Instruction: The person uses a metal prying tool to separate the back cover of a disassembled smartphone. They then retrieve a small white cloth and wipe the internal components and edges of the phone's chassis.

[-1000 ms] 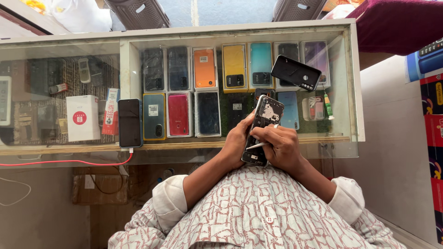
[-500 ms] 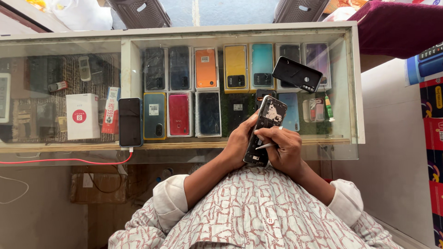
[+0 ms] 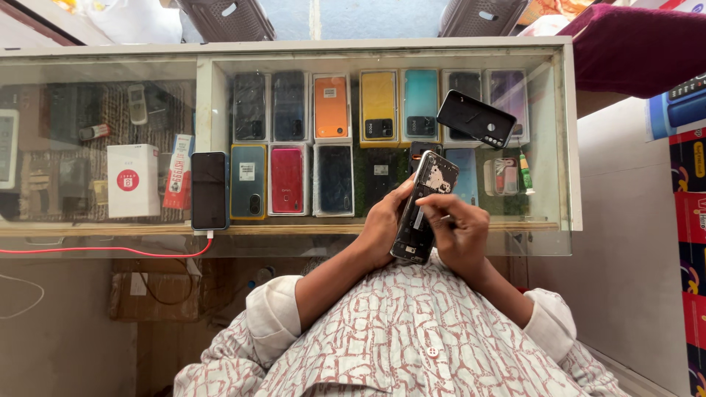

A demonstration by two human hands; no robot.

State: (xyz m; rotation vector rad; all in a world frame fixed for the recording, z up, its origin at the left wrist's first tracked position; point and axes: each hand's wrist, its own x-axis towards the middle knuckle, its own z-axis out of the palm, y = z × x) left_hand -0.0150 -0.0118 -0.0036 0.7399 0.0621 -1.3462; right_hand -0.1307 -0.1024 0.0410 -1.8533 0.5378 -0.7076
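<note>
Shifted slightly lower, the opened phone (image 3: 424,207) sits gripped in the left hand (image 3: 382,228) while right hand (image 3: 462,234) fingertips pinch its middle.

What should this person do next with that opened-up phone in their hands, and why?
Probably keep the left hand gripping the opened phone steady while the right hand works its fingertips on the exposed inner side. The phone's back is off, its insides show, and the right fingers already press there above the glass counter.

left hand (image 3: 382,228) cupped, gripping; right hand (image 3: 460,231) pinching, fingers curled, forearms converging
</note>
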